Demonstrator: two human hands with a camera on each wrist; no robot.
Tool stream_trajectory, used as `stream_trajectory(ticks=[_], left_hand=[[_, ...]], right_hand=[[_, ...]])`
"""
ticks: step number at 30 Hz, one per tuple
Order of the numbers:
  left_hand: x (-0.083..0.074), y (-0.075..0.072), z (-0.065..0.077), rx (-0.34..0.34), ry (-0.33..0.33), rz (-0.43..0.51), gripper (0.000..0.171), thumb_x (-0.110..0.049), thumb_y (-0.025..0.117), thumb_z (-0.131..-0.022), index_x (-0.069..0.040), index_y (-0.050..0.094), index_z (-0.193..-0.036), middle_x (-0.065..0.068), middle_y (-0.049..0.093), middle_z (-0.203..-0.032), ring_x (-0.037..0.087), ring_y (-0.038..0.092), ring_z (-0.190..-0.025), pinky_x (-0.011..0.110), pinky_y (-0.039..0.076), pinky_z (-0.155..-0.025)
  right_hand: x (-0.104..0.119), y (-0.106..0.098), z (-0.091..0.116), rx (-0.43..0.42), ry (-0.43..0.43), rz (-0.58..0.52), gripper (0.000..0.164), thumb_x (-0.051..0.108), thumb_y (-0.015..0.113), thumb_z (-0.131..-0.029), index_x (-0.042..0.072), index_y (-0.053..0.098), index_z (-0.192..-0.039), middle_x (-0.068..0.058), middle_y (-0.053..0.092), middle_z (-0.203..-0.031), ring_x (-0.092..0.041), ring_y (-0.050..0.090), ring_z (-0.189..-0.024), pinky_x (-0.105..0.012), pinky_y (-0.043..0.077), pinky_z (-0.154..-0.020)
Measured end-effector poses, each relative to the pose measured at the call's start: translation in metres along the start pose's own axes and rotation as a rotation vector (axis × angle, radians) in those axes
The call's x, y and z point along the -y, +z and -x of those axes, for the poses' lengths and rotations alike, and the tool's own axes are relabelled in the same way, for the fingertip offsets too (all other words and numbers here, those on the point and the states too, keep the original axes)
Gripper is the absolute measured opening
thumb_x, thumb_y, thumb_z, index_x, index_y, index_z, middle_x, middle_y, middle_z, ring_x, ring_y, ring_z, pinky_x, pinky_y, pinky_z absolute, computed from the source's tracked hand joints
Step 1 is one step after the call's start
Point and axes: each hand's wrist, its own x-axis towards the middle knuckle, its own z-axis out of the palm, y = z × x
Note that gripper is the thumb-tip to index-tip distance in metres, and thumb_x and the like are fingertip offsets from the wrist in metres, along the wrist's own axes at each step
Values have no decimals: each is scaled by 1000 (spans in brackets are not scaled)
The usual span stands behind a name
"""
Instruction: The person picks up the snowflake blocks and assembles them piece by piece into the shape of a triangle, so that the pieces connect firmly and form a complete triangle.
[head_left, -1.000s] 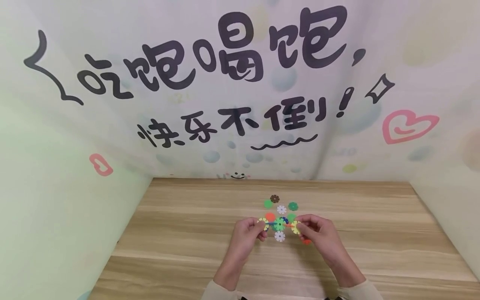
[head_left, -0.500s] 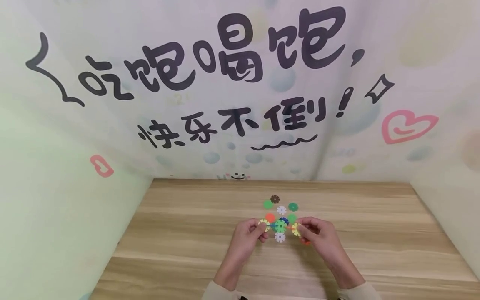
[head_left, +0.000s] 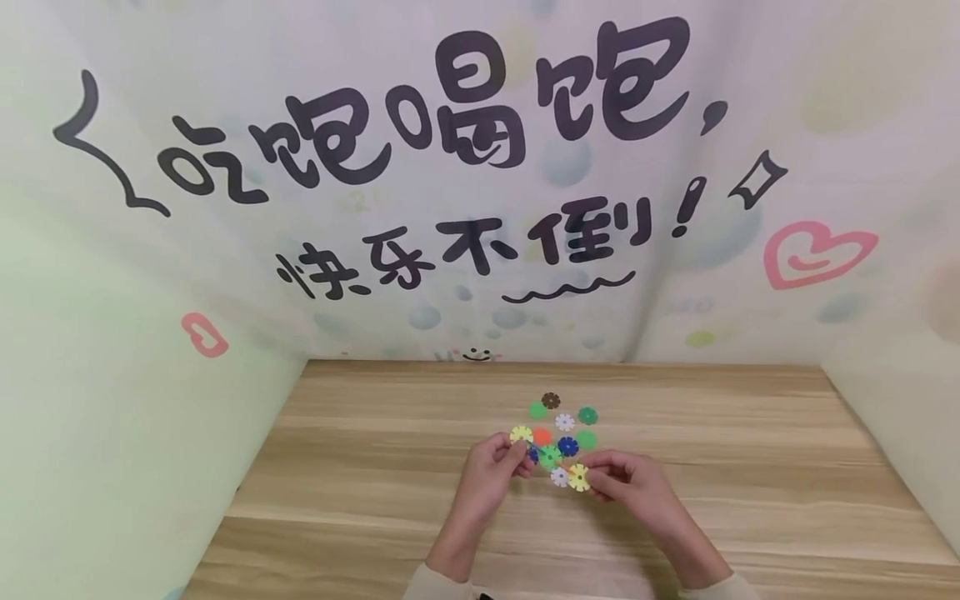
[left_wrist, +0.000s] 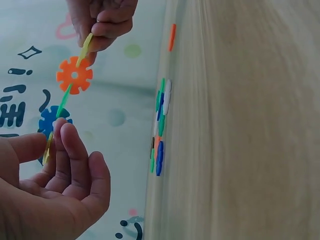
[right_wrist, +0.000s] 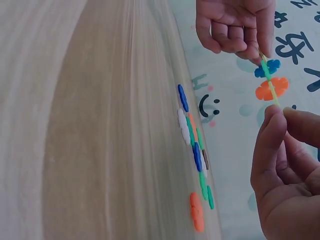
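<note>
A short chain of linked notched plastic discs stretches between my hands, raised off the table. In the head view my left hand (head_left: 489,477) pinches the yellow disc (head_left: 521,431) at one end between thumb and fingers. At the other end my right hand (head_left: 636,485) pinches a second yellow disc (head_left: 583,482). Between them come a blue disc (left_wrist: 47,119), a green disc (head_left: 550,450) and an orange disc (left_wrist: 65,81), slotted edge to edge. The chain slants, its right end nearer to me. In the left wrist view my fingertips partly cover the left yellow disc.
Several loose discs lie flat on the wooden table (head_left: 360,467) beyond and under the chain, among them a brown disc (head_left: 547,403), a dark blue disc (head_left: 564,447) and an orange disc (right_wrist: 196,212). A printed cloth (head_left: 420,321) hangs behind the table's far edge.
My right hand has come nearer to me with its end of the chain. The left end has shifted slightly left and away, so the once level chain now slants. Both hands keep their pinch.
</note>
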Motion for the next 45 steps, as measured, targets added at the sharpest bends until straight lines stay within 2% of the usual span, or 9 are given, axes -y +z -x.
stream_trajectory(ticks=[8, 15, 19, 23, 29, 34, 37, 41, 45], left_hand=[[-1, -1, 3, -8, 0, 43, 22, -19, 61, -100, 2, 65, -106, 14, 70, -90, 31, 67, -87, 34, 58, -80], [6, 6, 7, 20, 20, 32, 20, -17, 62, -100, 2, 67, -103, 12, 69, -89, 28, 67, -84, 33, 59, -77], [5, 12, 7, 51, 45, 9, 21, -17, 65, -98, 2, 67, -105, 12, 68, -91, 30, 67, -86, 38, 58, -78], [2, 16, 9, 43, 37, -10, 19, -16, 70, -94, -1, 67, -105, 10, 67, -92, 34, 66, -87, 40, 58, -78], [2, 18, 7, 2, 51, -32, 16, -12, 72, -91, -4, 68, -103, 3, 67, -90, 20, 65, -83, 37, 58, -78], [4, 17, 5, -12, 48, -41, 17, -10, 73, -88, -4, 68, -103, 2, 67, -89, 15, 63, -81, 25, 55, -72], [4, 16, 5, -25, 45, -45, 17, -7, 73, -87, -4, 68, -103, 3, 67, -88, 15, 63, -80, 25, 54, -71], [1, 12, 5, -50, 43, -40, 17, -7, 72, -88, -2, 67, -104, 4, 67, -88, 16, 64, -80, 32, 57, -73], [-3, 8, 4, -60, 25, -5, 18, -6, 71, -89, -2, 66, -105, 6, 66, -90, 21, 65, -82, 41, 58, -77]], right_hand=[[-1, 13, 2, 35, 65, -177, 34, 6, 69, -93, -12, 59, -120, -17, 65, -100, -24, 67, -88, -34, 59, -80], [-4, 27, 0, -78, 135, -340, 32, 0, 66, -93, -12, 53, -120, -16, 64, -102, -25, 67, -93, -33, 57, -86], [-2, 35, -4, -132, 126, -437, 27, -5, 63, -93, -12, 52, -117, -17, 66, -102, -21, 67, -92, -32, 57, -87], [1, 44, -5, -114, 105, -488, 24, -4, 62, -94, -10, 51, -114, -15, 68, -101, -20, 68, -92, -29, 57, -86], [4, 53, -5, -92, 93, -530, 22, -4, 61, -95, -10, 49, -113, -13, 68, -97, -20, 69, -91, -26, 57, -84], [4, 58, -8, -105, 94, -523, 20, -8, 62, -92, -9, 51, -109, -13, 68, -94, -20, 69, -87, -27, 57, -82], [5, 56, -8, -100, 105, -453, 25, -5, 64, -92, -9, 53, -113, -14, 67, -98, -22, 68, -89, -31, 58, -83], [10, 43, -9, -151, 94, -325, 32, 0, 65, -93, -10, 53, -121, -21, 65, -103, -27, 66, -90, -35, 58, -83], [15, 19, -11, -249, 53, -198, 29, 2, 64, -95, -8, 55, -121, -20, 64, -102, -27, 66, -87, -35, 59, -78]])
